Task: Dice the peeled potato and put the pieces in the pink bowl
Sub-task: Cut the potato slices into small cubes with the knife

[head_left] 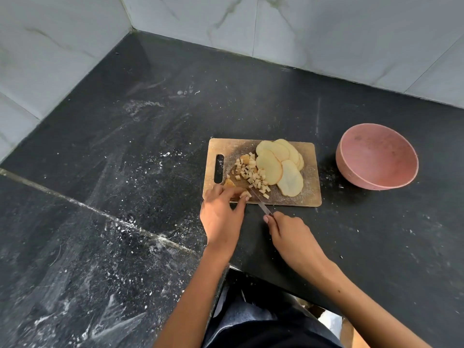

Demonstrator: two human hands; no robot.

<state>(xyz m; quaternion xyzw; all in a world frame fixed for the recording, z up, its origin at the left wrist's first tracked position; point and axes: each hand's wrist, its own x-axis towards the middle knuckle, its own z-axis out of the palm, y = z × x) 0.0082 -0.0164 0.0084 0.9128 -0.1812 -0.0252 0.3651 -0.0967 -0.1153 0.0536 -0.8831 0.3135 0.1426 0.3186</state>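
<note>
left hand (221,212) pinched potato strips (244,194), mostly hidden beneath fingers | right hand (288,234) gripped knife (261,203), handle concealed | pink bowl (376,159) lay beyond right hand

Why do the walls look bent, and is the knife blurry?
Head view: the wide lens bows the wall tiles and counter edges; the knife blade looks slightly smeared; soft, even light, faint sheen on the counter, no harsh shadows.

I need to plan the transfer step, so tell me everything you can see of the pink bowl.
The pink bowl is round and deep, matte, plastic-looking, with faint scuffs inside. It stands upright on the black counter, right of the cutting board and apart from it. It looks empty: no potato pieces inside. Neither hand touches it.
</note>
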